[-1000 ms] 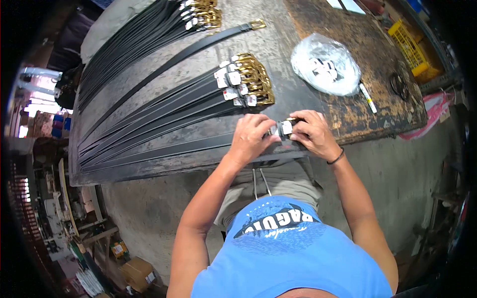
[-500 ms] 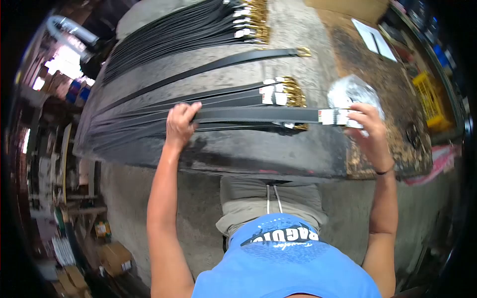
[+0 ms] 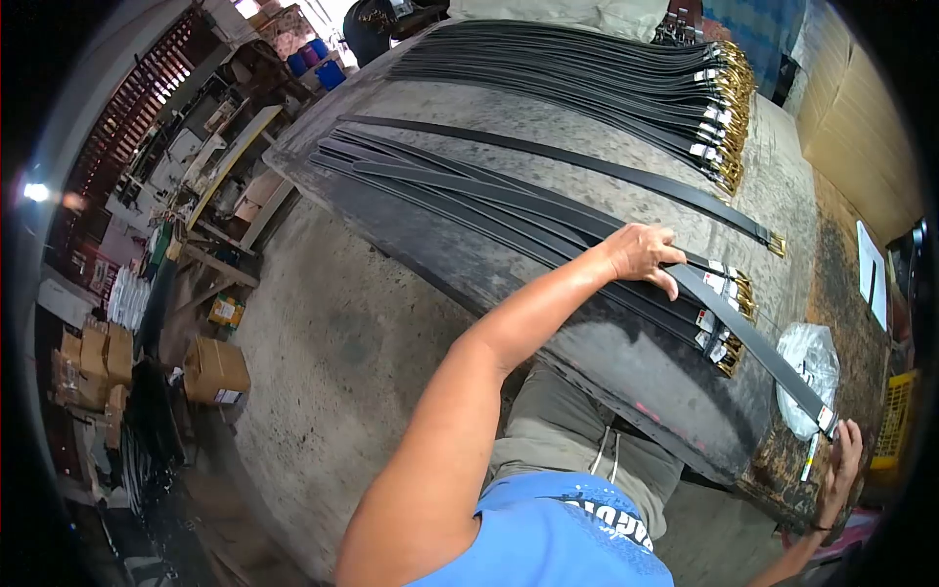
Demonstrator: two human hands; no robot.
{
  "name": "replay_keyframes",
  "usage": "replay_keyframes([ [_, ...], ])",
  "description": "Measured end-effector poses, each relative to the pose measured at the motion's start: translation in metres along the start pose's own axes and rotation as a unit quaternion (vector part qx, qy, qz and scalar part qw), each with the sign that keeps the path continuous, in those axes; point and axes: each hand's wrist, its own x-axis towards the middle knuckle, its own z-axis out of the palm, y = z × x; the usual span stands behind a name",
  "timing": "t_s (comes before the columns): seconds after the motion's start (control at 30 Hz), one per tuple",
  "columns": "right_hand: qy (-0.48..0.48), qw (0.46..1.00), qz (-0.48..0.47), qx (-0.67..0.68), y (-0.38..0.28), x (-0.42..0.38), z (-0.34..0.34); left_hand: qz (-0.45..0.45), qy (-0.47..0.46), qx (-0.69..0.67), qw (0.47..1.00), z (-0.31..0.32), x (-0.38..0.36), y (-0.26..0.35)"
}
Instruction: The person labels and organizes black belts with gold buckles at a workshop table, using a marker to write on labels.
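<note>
A black leather belt [image 3: 748, 338] stretches between my two hands above the table. My left hand [image 3: 646, 256] is closed around its strap, over a pile of similar belts [image 3: 548, 230]. At the belt's far right end, by its small white label, my right hand [image 3: 843, 465] grips it; the fingers hide the buckle. Brass buckles [image 3: 745, 298] and white labels show at the right end of the pile. Apart from the pile lies a single belt [image 3: 587, 157] with a brass buckle [image 3: 777, 244].
A larger stack of black belts [image 3: 577, 73] with brass buckles lies at the table's [image 3: 430, 240] back. A clear plastic bag [image 3: 817, 362] rests under the held belt's right end. Beyond are a white sheet [image 3: 871, 274], a yellow crate [image 3: 894, 421] and a cardboard box [image 3: 215, 370] on the floor.
The view has swung left. The held belt now slants down to the right, its labelled end out past the plastic bag. My left hand has slid along the strap toward the buckles.
</note>
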Motion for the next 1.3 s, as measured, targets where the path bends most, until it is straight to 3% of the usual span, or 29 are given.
replay_keyframes([
  [0.07, -0.009, 0.999, 0.009, 0.037, 0.01, -0.001, 0.008, -0.016, -0.022, -0.009, 1.0, -0.004, -0.007, -0.006],
  [0.1, -0.012, 1.0, -0.004, -0.006, 0.0, 0.007, 0.01, -0.036, -0.043, -0.017, 0.998, -0.007, -0.012, -0.014],
  [0.13, -0.012, 0.999, 0.003, 0.047, -0.012, 0.017, 0.016, -0.054, -0.065, -0.028, 0.996, -0.012, -0.019, -0.02],
  [0.17, 0.004, 0.999, -0.043, -0.015, -0.035, 0.032, 0.022, -0.09, -0.074, -0.032, 0.993, -0.024, -0.028, -0.025],
  [0.27, -0.001, 0.968, 0.04, 0.247, -0.103, 0.072, 0.039, -0.126, -0.107, -0.007, 0.986, -0.061, -0.054, -0.046],
  [0.3, -0.011, 0.98, 0.043, 0.196, -0.12, 0.089, 0.044, -0.146, -0.138, 0.016, 0.979, -0.072, -0.06, -0.054],
  [0.33, -0.008, 0.978, 0.007, 0.209, -0.111, 0.099, 0.061, -0.124, -0.108, 0.056, 0.985, -0.079, -0.071, -0.066],
  [0.4, 0.037, 0.985, -0.132, 0.106, -0.132, 0.134, 0.081, -0.12, -0.089, 0.107, 0.983, -0.099, -0.094, -0.092],
  [0.53, 0.077, 0.969, -0.212, 0.099, -0.146, 0.184, 0.122, -0.183, -0.112, 0.194, 0.957, -0.145, -0.112, -0.114],
  [0.6, 0.062, 0.965, -0.211, 0.141, -0.152, 0.199, 0.134, -0.189, -0.098, 0.221, 0.952, -0.149, -0.118, -0.122],
  [0.7, -0.039, 0.974, -0.16, 0.153, -0.14, 0.207, 0.152, -0.293, -0.142, 0.208, 0.922, -0.124, -0.132, -0.123],
  [0.73, -0.046, 0.97, -0.167, 0.173, -0.129, 0.209, 0.158, -0.335, -0.204, 0.201, 0.897, -0.113, -0.133, -0.117],
  [0.8, -0.072, 0.972, -0.053, 0.215, -0.126, 0.216, 0.14, -0.336, -0.114, 0.2, 0.913, -0.079, -0.154, -0.112],
  [0.87, -0.016, 0.952, 0.016, 0.305, -0.101, 0.236, 0.14, -0.333, -0.089, 0.206, 0.916, -0.076, -0.159, -0.112],
  [0.97, 0.061, 0.978, -0.029, 0.197, -0.064, 0.276, 0.145, -0.334, -0.034, 0.222, 0.915, -0.073, -0.16, -0.11],
  [1.03, -0.041, 0.993, 0.028, 0.104, -0.038, 0.307, 0.167, -0.343, -0.021, 0.226, 0.911, -0.074, -0.159, -0.108],
  [1.07, -0.041, 0.993, 0.022, 0.109, -0.031, 0.317, 0.18, -0.347, -0.015, 0.229, 0.909, -0.074, -0.159, -0.107],
  [1.13, -0.075, 0.994, 0.037, -0.077, -0.031, 0.333, 0.196, -0.353, -0.025, 0.224, 0.908, -0.075, -0.157, -0.106],
  [1.17, -0.109, 0.987, 0.066, -0.095, -0.031, 0.34, 0.203, -0.351, -0.021, 0.225, 0.909, -0.075, -0.157, -0.106],
  [1.23, -0.093, 0.989, 0.047, -0.108, -0.031, 0.347, 0.214, -0.347, -0.016, 0.227, 0.91, -0.076, -0.155, -0.106],
  [1.3, -0.074, 0.991, 0.026, -0.11, -0.036, 0.349, 0.217, -0.364, -0.074, 0.214, 0.904, -0.078, -0.154, -0.105],
])
